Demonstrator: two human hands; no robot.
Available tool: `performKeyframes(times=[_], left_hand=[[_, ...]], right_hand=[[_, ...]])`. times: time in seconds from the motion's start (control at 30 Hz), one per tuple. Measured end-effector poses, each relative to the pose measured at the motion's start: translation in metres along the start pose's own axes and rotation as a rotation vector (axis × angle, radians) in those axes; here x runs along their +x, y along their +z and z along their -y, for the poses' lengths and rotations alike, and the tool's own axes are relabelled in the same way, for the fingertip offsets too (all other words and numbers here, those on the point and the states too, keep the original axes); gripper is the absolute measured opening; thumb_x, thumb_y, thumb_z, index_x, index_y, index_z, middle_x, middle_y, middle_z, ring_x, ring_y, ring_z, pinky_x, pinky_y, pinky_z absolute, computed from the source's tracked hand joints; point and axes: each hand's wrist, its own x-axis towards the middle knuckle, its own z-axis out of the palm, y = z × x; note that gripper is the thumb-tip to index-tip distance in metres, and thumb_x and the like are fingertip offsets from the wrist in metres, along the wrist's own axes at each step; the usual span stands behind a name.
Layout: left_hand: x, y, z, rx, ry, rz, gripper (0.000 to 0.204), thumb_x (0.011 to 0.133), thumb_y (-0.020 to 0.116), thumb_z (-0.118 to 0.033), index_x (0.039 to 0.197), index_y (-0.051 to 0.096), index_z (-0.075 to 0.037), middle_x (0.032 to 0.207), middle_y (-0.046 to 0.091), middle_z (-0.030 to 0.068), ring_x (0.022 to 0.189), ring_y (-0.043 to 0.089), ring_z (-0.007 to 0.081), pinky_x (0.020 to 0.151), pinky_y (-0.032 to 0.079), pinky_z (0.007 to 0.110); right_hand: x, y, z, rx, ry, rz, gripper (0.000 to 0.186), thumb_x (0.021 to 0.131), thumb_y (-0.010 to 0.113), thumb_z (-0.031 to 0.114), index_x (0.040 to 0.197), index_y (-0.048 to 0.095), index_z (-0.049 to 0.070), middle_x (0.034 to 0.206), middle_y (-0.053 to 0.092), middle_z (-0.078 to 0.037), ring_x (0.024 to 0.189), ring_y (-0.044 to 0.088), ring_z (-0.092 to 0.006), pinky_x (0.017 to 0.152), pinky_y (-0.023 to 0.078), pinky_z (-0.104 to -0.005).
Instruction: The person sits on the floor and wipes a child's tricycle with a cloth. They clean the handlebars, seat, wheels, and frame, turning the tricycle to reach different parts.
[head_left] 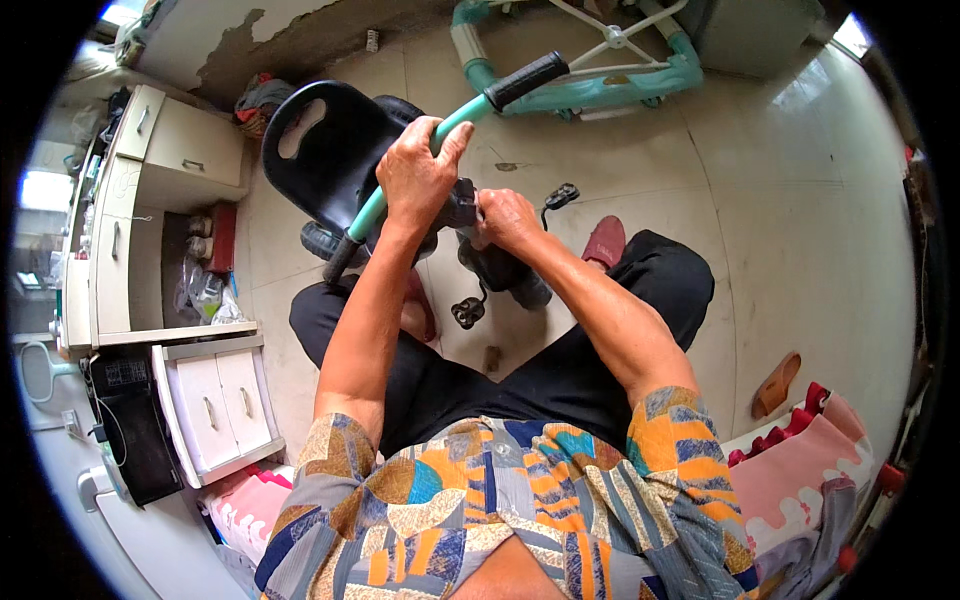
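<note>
A child's tricycle with a black plastic seat (325, 160) stands on the floor between my knees. My left hand (415, 180) is wrapped round the middle of its mint-green handlebar (466, 117), which slants up to the right. Black grips cover both ends of the bar, and the upper right grip (530, 82) shows fully. Just right of the steering column, my right hand (508, 217) is closed against a dark part of the frame; whatever lies within its fingers is mostly hidden. Below it hang the front wheel and two black pedals, one pedal (468, 312) nearer me.
A mint-green ring-shaped frame with white spokes (615, 75) sits on the floor ahead. At left stand white cabinets (115, 240) and a small white drawer unit (225, 405). A brown slipper (776, 385) lies at right, near pink cloth (795, 470). My legs flank the tricycle.
</note>
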Motion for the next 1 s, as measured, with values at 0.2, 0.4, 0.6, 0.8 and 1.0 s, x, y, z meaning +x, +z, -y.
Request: performKeyframes(times=[0.2, 0.4, 0.6, 0.8, 1.0], left_hand=[[-0.002, 0.005, 0.003, 0.064, 0.381, -0.103, 0.030, 0.074, 0.082, -0.027, 0.076, 0.058, -0.007, 0.065, 0.057, 0.0084, 0.057, 0.060, 0.0282, 0.053, 0.046, 0.038], [-0.001, 0.007, 0.018, -0.023, 0.519, -0.133, 0.022, 0.069, 0.078, -0.013, 0.074, 0.057, -0.008, 0.063, 0.055, 0.0083, 0.056, 0.058, 0.0277, 0.053, 0.045, 0.037], [-0.001, 0.003, 0.030, -0.079, 0.652, -0.078, 0.020, 0.066, 0.076, -0.010, 0.075, 0.058, -0.008, 0.062, 0.054, 0.0085, 0.054, 0.057, 0.0248, 0.051, 0.045, 0.034], [-0.004, -0.006, 0.030, -0.121, 0.716, -0.012, 0.023, 0.063, 0.076, -0.007, 0.076, 0.057, -0.007, 0.062, 0.052, 0.0089, 0.054, 0.054, 0.0258, 0.051, 0.042, 0.034], [-0.027, -0.025, 0.030, -0.115, 0.752, 0.036, 0.027, 0.070, 0.082, -0.009, 0.077, 0.057, -0.006, 0.065, 0.050, 0.0088, 0.056, 0.050, 0.0248, 0.052, 0.040, 0.034]], right_hand=[[-0.012, 0.011, -0.019, -0.154, -0.147, 0.059, 0.012, 0.083, 0.062, 0.017, 0.090, 0.071, 0.013, 0.099, 0.069, -0.013, 0.092, 0.066, -0.0348, 0.075, 0.055, -0.0458], [-0.003, 0.019, -0.035, -0.317, -0.158, 0.090, 0.020, 0.082, 0.064, 0.018, 0.100, 0.071, 0.013, 0.114, 0.067, -0.006, 0.095, 0.064, -0.0332, 0.081, 0.056, -0.0459], [0.006, 0.009, -0.078, -0.168, 0.226, -0.021, 0.027, 0.072, 0.077, 0.025, 0.094, 0.069, 0.011, 0.094, 0.069, -0.012, 0.092, 0.067, -0.0335, 0.077, 0.053, -0.0467], [0.007, 0.027, -0.040, 0.010, -0.005, -0.005, 0.039, 0.076, 0.075, 0.040, 0.097, 0.066, 0.008, 0.095, 0.066, -0.016, 0.088, 0.062, -0.0359, 0.081, 0.048, -0.0474], [-0.003, 0.034, -0.037, -0.221, -0.326, 0.189, 0.031, 0.081, 0.064, 0.019, 0.111, 0.065, 0.014, 0.103, 0.068, -0.011, 0.105, 0.061, -0.0282, 0.087, 0.052, -0.0419]])
